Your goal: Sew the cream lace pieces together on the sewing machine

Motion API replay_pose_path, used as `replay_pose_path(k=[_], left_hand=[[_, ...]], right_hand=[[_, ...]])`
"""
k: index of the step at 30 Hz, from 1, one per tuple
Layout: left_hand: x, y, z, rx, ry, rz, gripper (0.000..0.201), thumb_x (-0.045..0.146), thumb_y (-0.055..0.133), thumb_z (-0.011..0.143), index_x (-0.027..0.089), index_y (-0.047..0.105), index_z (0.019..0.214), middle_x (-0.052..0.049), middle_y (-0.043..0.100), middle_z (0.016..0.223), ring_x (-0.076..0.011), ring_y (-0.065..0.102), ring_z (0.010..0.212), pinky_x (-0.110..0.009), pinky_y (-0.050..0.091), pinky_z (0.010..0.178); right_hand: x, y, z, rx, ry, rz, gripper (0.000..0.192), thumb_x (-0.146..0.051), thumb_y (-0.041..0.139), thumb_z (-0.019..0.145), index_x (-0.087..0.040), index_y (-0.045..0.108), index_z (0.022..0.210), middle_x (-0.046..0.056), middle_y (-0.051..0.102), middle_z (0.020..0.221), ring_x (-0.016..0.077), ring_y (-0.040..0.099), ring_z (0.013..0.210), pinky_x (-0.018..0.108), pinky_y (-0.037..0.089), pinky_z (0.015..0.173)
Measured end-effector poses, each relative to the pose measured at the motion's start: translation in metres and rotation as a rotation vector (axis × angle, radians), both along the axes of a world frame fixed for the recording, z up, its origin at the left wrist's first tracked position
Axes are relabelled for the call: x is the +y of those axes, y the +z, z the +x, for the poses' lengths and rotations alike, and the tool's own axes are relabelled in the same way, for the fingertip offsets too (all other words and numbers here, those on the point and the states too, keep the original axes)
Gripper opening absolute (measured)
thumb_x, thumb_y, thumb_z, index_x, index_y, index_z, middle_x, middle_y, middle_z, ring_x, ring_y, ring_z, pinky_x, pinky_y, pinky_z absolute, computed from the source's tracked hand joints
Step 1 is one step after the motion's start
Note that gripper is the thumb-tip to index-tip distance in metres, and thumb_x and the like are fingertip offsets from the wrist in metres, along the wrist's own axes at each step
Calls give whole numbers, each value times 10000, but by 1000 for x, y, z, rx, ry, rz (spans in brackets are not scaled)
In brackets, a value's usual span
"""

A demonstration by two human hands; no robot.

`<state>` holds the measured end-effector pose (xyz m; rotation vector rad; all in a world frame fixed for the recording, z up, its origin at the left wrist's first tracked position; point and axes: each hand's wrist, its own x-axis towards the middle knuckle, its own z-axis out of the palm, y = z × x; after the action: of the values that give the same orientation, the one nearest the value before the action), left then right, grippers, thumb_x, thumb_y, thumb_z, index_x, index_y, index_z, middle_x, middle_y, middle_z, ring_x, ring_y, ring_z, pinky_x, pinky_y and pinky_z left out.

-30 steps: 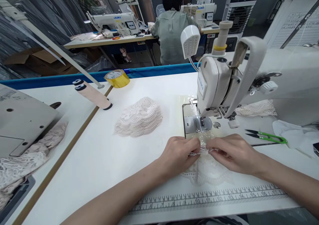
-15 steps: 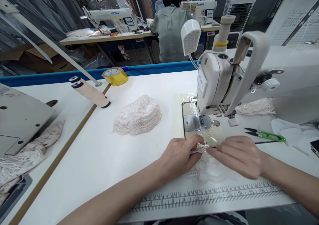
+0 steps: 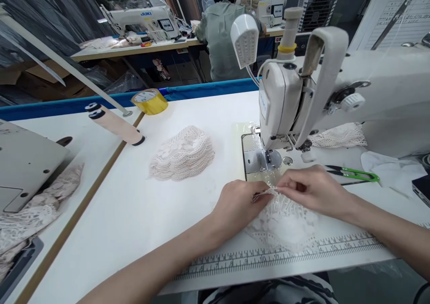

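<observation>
My left hand [image 3: 237, 205] and my right hand [image 3: 311, 189] both pinch the top edge of a white lace piece [image 3: 284, 221] that lies on the table just in front of the sewing machine [image 3: 302, 93]. The fingertips of both hands meet at the lace's upper corner, a little short of the needle plate [image 3: 260, 158]. The rest of the lace spreads toward the printed ruler [image 3: 278, 257] along the table's near edge.
A stack of lace pieces [image 3: 183, 154] lies left of the machine. Green thread snips [image 3: 352, 174] and more lace [image 3: 339, 136] are to the right. Yellow tape [image 3: 149, 101] and a pink tube [image 3: 112, 122] sit at the far left. A person [image 3: 225, 35] sits at another machine behind.
Both hands lifted and gathered the lace's top edge and shifted slightly toward the needle plate; my right hand moved left and up. The camera tilted a little downward.
</observation>
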<state>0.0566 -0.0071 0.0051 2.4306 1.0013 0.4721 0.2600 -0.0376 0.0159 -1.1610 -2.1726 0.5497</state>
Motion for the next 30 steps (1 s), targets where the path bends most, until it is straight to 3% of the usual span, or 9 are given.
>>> replay_pose_path(k=[2, 5, 9, 13, 18, 23, 27, 30], left_hand=[[1, 0, 4, 119, 71, 134, 70, 246, 602, 837, 196, 642, 865, 52, 570, 514, -105, 490, 434, -220, 300, 455], [3, -2, 6, 142, 111, 299, 366, 323, 638, 826, 178, 538, 1147, -8, 673, 781, -153, 589, 624, -265, 397, 575], [2, -4, 6, 95, -1, 563, 319, 294, 617, 862, 179, 561, 1153, -66, 650, 1098, -226, 581, 997, -386, 401, 852], [-6, -6, 5, 140, -74, 757, 247, 186, 564, 893, 166, 611, 1135, -46, 654, 1168, -218, 576, 1036, -416, 345, 930], [-10, -7, 6, 176, -109, 729, 268, 236, 508, 934, 156, 613, 1167, -53, 618, 1257, -217, 561, 1106, -406, 338, 936], [-4, -8, 6, 148, -109, 639, 306, 253, 493, 940, 147, 592, 1209, -65, 614, 1263, -225, 541, 1166, -418, 325, 977], [0, -9, 8, 151, -101, 638, 281, 249, 496, 938, 167, 608, 1182, -54, 624, 1249, -223, 538, 1175, -417, 322, 983], [1, -9, 9, 175, -83, 656, 302, 259, 499, 938, 165, 589, 1210, -69, 619, 1254, -224, 524, 1195, -422, 318, 982]], right_hand=[[7, -3, -1, 30, -60, -182, 129, -212, 555, 895, -185, 648, 810, -62, 554, 541, 69, 503, 457, 195, 416, 467], [16, -7, -1, -28, -134, -221, 159, -232, 519, 909, -189, 667, 867, -48, 571, 573, 82, 499, 483, 213, 382, 496], [22, -13, -1, -184, -260, -168, 163, -277, 530, 896, -229, 686, 892, -40, 598, 587, 107, 512, 514, 231, 323, 500], [26, -17, -1, -272, -332, -80, 204, -317, 517, 905, -242, 705, 894, -13, 641, 638, 128, 548, 568, 239, 302, 512], [27, -20, 4, -453, -332, 123, 262, -311, 460, 943, -229, 708, 918, 16, 677, 713, 132, 557, 591, 255, 258, 504], [13, -15, 8, -730, -293, 535, 266, -119, 482, 882, -228, 698, 995, -9, 683, 702, 107, 457, 465, 283, 189, 468], [5, -12, 2, -764, -307, 500, 240, -265, 494, 925, -200, 703, 1023, 10, 712, 811, 102, 437, 444, 283, 197, 443], [7, -13, -1, -833, -316, 456, 260, -270, 491, 929, -185, 701, 1057, 27, 717, 860, 116, 485, 485, 287, 183, 437]])
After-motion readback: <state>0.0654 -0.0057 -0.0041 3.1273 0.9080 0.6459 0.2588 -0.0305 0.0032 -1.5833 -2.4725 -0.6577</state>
